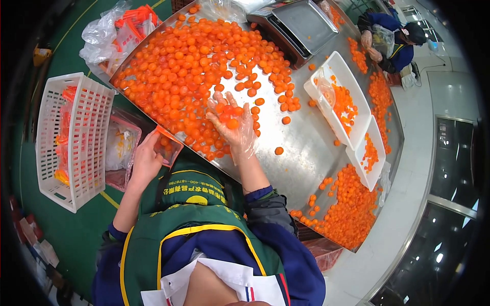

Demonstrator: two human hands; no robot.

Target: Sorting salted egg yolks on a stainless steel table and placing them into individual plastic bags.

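My right hand (236, 128), in a clear plastic glove, is palm up over the metal table. Several round orange balls that look like egg yolks (232, 123) rest in it, with the fingers partly curled about them. Next to it spreads a large heap of the same yolks (173, 76). My left hand (147, 159) is bare and grips the edge of a small orange-and-clear plastic bag (168, 145) at the table's near left edge. The bag's mouth faces the heap; how much is inside is hard to make out.
A white slotted basket (91, 145) of orange bags stands left, beside a pink-lined bin (122, 145). On the metal table (301, 153) are a scale (298, 30), white trays (360, 117) with yolks, and another yolk pile (347, 214). Another person (388, 41) works at the far right.
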